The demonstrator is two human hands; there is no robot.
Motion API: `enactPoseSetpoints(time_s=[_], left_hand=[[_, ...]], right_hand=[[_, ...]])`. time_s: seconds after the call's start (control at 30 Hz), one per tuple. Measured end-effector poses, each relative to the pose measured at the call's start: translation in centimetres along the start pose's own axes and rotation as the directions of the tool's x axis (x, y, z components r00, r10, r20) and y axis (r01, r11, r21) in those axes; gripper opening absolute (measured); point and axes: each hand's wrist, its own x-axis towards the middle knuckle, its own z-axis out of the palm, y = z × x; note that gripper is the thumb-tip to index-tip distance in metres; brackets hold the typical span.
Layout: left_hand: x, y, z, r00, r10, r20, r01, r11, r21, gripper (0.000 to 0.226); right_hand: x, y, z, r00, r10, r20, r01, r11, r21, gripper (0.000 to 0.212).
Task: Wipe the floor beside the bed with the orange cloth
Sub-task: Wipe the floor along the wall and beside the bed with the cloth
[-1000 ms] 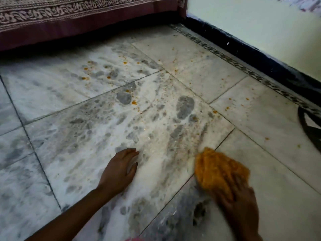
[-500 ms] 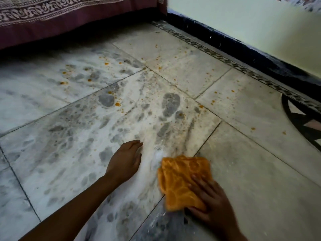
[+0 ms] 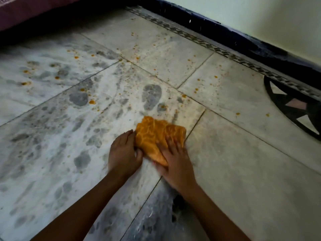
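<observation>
On the orange cloth [image 3: 152, 133] the right hand [image 3: 175, 164] lies palm down, its fingers [image 3: 171, 145] straight and spread. It presses the near right part of the fabric to the floor [image 3: 243, 162]. No finger curls round the cloth, and the hand's outline is blurred. At the cloth's 9 o'clock the left hand [image 3: 122, 152] rests flat on the tile, fingers straight and pointing toward 12 o'clock. Its thumb is bent in against the cloth's left edge, and it grips nothing. The cloth is bunched into a rough square and sits on the pale marble near the middle of the view, its right edge at a tile joint.

From 8 to 11 o'clock of the cloth the tiles carry a whitish film broken by grey smudges [image 3: 151, 96], the biggest just at 12 o'clock. Small orange specks [image 3: 92, 102] lie scattered from 10 round to 3 o'clock. Far off at 11 o'clock hangs the maroon edge of the bed cover [image 3: 26, 11], with dark shadow beneath it. From 12 to 2 o'clock runs a patterned border strip [image 3: 217, 47], then a dark skirting [image 3: 225, 32] under a pale wall [image 3: 260, 13]. At 3 o'clock, well apart, a round black inlay [image 3: 278, 100] with pale triangles runs partly out of view.
</observation>
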Motion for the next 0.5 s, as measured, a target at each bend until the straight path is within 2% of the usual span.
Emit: enactPoseSetpoints(time_s=[0.07,0.13,0.17,0.23,0.3,0.37,0.4,0.43,0.5], left_hand=[[-0.1,0.4,0.8,0.997,0.068,0.028,-0.069,0.997,0.039,0.061],[-0.3,0.8,1.6,0.991,0.125,0.046,-0.127,0.990,0.066,0.056],[-0.3,1.0,1.8,0.991,0.127,0.038,-0.129,0.990,0.061,0.054],[0.0,1.4,2.2,0.992,0.126,0.019,-0.127,0.991,0.049,0.052],[0.5,1.7,2.7,0.990,0.144,-0.003,-0.144,0.988,0.048,0.050],[0.9,2.2,3.1,0.988,0.157,-0.009,-0.156,0.987,0.049,0.050],[1.1,2.3,3.3,0.988,0.157,-0.004,-0.157,0.986,0.051,0.051],[1.3,2.4,3.4,0.987,0.159,-0.001,-0.159,0.986,0.058,0.052],[1.7,2.5,3.5,0.988,0.153,-0.006,-0.152,0.986,0.063,0.054]], right_hand=[[-5.2,3.5,-0.9,0.998,-0.064,0.004,0.064,0.998,0.020,0.058],[-9.3,8.9,-3.1,0.999,-0.043,0.019,0.045,0.997,-0.059,0.056],[-10.3,11.4,-4.2,0.999,0.026,0.022,-0.024,0.995,-0.100,0.058],[-8.9,15.1,-5.8,0.958,0.285,-0.040,-0.288,0.945,-0.157,0.062],[-3.5,15.3,-6.6,0.833,0.543,-0.106,-0.553,0.818,-0.159,0.064],[2.9,12.9,-6.2,0.756,0.649,-0.083,-0.654,0.751,-0.090,0.068],[5.5,10.9,-5.7,0.761,0.648,-0.045,-0.649,0.759,-0.054,0.067],[7.2,8.7,-5.0,0.795,0.606,-0.015,-0.606,0.794,-0.046,0.066],[6.7,5.7,-3.9,0.913,0.409,-0.005,-0.407,0.908,-0.101,0.064]])
